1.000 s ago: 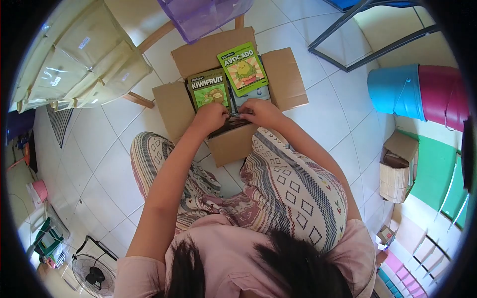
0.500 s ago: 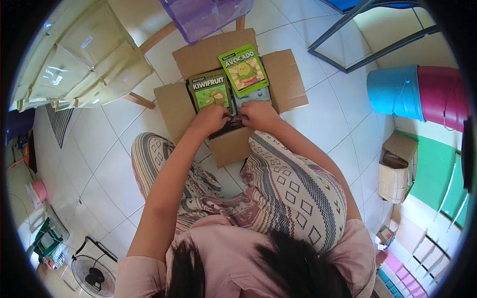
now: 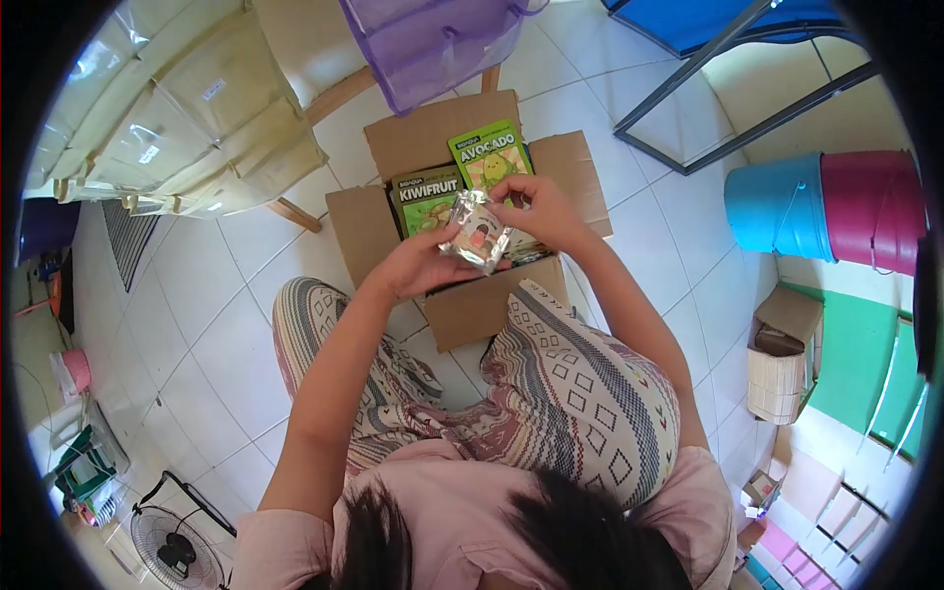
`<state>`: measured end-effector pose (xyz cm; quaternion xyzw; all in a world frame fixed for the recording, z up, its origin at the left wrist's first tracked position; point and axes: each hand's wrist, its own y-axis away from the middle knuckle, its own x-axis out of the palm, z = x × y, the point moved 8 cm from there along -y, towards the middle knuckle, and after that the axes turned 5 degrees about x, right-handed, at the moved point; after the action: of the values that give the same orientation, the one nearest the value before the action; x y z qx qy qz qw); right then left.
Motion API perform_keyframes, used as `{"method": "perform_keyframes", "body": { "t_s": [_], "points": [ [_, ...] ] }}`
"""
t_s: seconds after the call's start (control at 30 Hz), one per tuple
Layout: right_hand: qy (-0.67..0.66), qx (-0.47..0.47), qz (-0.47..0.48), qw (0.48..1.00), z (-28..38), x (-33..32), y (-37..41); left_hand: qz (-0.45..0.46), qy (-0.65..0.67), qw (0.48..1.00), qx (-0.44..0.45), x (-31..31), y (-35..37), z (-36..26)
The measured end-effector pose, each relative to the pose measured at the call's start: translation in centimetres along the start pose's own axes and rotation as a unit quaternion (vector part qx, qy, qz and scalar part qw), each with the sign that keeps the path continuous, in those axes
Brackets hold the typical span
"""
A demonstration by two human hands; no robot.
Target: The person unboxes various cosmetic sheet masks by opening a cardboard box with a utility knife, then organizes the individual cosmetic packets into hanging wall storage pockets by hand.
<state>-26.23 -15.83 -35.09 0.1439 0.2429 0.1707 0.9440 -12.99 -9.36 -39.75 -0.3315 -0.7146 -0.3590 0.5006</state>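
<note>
A small silver foil packet [image 3: 480, 234] with a printed front is held above an open cardboard box [image 3: 492, 310]. My left hand [image 3: 423, 264] grips the packet from its left and lower side, fingers partly beneath it. With bent fingers, my right hand [image 3: 539, 208] pinches at its upper right corner. Behind the packet, a green pouch labelled KIWIFRUIT [image 3: 426, 192] stands in the box, partly covered by the packet. Beside it leans a brighter green pouch labelled AVOCADO [image 3: 489, 157], its lower part hidden by my right hand. More flat packs lie deeper in the box, too covered to name.
White floor tiles [image 3: 649, 246] surround the box. A purple fabric organizer [image 3: 438, 49] hangs beyond it, and a cream pocket organizer [image 3: 197, 108] is at left. Blue [image 3: 777, 206] and magenta [image 3: 875, 211] buckets stand at right, below a dark metal frame [image 3: 678, 123].
Both hands have risen from inside the box, bringing out the foil packet. The box and surroundings appear slightly lower in view.
</note>
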Motion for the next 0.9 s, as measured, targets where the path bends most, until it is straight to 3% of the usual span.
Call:
{"method": "perform_keyframes", "body": {
  "t_s": [0.13, 0.33, 0.53, 0.6, 0.67, 0.77, 0.8, 0.87, 0.9],
  "points": [
    [-0.03, 0.004, 0.005, 1.0, -0.4, 0.8, -0.1, -0.114, -0.082, 0.988, 0.064, -0.2, 0.2, -0.1],
    [-0.075, 0.102, 0.096, 0.987, -2.1, 1.8, 0.1, -0.117, -0.107, 0.984, 0.081, -0.3, 1.4, -0.6],
    [0.079, -0.006, 0.079, 0.994, -2.6, 1.9, -0.6, -0.115, -0.165, 0.978, 0.055, -1.2, 1.8, -0.2],
    [0.049, -0.01, 0.093, 0.994, -0.7, 2.4, 0.2, -0.12, -0.19, 0.972, 0.069, -1.3, 2.0, 0.4],
    [0.105, -0.03, 0.093, 0.99, -1.6, 3.5, -0.3, -0.148, -0.214, 0.965, 0.024, -0.6, 2.2, 0.7],
    [0.139, -0.08, 0.033, 0.987, -1.4, 3.8, -0.9, -0.079, -0.034, 0.993, 0.075, -2.6, 0.9, 1.9],
    [0.076, -0.113, -0.008, 0.991, -0.2, 3.3, -0.5, -0.03, 0.032, 0.996, 0.08, -2.4, 0.7, 1.8],
    [-0.006, -0.07, -0.037, 0.997, -0.5, 3.2, -0.9, 0.031, 0.189, 0.975, 0.108, -4.5, 0.4, 2.1],
    [-0.058, -0.07, -0.029, 0.995, -0.3, 3.5, -1.1, -0.075, 0.147, 0.979, 0.123, -4.8, 0.3, 1.6]
  ]
}}
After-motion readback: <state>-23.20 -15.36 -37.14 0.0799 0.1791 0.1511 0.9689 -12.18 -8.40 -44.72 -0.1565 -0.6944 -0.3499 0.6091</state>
